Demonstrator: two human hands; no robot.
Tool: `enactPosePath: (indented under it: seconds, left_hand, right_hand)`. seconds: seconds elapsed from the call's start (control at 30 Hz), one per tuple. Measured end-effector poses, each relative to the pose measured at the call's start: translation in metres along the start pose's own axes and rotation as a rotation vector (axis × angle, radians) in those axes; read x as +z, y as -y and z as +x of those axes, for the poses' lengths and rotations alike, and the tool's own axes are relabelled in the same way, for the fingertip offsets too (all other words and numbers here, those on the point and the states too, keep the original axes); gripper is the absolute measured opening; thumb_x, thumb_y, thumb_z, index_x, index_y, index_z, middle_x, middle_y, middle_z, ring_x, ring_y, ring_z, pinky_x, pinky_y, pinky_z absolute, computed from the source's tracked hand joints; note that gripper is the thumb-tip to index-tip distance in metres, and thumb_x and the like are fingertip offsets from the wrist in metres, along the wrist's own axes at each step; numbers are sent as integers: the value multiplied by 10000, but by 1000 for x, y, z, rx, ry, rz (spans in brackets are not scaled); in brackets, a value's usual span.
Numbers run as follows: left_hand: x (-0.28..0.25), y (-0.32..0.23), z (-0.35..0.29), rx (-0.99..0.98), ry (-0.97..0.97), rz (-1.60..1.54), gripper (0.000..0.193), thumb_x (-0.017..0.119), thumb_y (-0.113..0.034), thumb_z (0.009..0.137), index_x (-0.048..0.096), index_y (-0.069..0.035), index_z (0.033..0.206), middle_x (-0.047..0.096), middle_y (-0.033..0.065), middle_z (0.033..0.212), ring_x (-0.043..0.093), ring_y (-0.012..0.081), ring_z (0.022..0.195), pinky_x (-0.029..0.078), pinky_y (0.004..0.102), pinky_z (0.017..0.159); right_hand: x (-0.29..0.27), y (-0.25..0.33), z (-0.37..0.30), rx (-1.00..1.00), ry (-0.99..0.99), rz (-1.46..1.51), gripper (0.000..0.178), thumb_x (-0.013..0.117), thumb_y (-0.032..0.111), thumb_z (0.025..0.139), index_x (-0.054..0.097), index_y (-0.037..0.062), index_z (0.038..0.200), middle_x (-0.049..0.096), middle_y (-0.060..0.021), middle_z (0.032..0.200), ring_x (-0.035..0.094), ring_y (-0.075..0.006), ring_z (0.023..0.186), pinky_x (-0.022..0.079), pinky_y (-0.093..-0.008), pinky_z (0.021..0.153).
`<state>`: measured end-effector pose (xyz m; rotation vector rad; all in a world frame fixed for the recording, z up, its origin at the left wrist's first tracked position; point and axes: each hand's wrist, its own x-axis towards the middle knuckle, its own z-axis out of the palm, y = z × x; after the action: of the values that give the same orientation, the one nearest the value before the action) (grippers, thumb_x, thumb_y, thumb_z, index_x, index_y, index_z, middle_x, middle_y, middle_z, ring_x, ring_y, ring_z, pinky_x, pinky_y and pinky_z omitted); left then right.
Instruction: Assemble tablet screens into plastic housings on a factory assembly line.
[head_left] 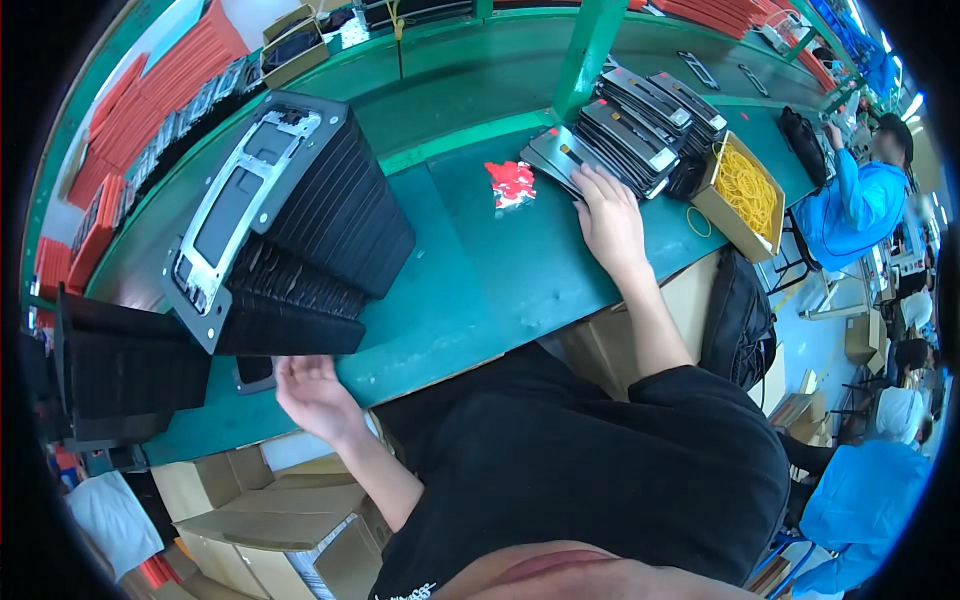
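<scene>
My right hand (612,222) reaches to a pile of flat grey-and-black panels (640,135), its fingers stretched out over the near edge of a fanned-out panel (558,155). Beside the lower end of a tall stack of black frames (335,200), my left hand (312,398) is turned partly palm up. Its fingers look loosely bent and apart, with nothing visible in them. The top frame (225,215) of that stack is silver and grey with long cut-outs. A small dark flat piece (254,374) lies just left of my left hand, partly under the stack.
A red-and-white sticker sheet (512,186) lies on the green bench (465,265). An open carton of yellow rubber bands (745,190) stands at the right. More black frames (130,365) are stacked at far left. A co-worker in blue (855,205) sits along the bench.
</scene>
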<state>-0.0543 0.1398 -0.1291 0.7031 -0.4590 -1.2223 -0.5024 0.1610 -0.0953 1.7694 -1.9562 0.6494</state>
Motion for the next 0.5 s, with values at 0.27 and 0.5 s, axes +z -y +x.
enactPosePath:
  seconds: [0.27, 0.5]
  left_hand:
    - [61, 27, -91, -222, 460, 202, 266, 435, -265, 1072, 579, -44, 1097, 626, 96, 853, 605, 238, 767, 509, 392, 746]
    - [122, 51, -103, -100, 725, 424, 695, 564, -357, 1035, 299, -1, 1570, 355, 238, 1540, 554, 318, 1252, 513, 434, 976]
  right_hand:
    - [-25, 24, 15, 36, -114, 126, 323, 657, -35, 879, 681, 5, 1198, 721, -154, 1180, 669, -328, 1089, 493, -437, 983]
    - [-76, 137, -30, -274, -20, 1073, 201, 603, -67, 936, 699, -43, 1110, 742, -220, 1039, 708, -350, 944, 552, -406, 867]
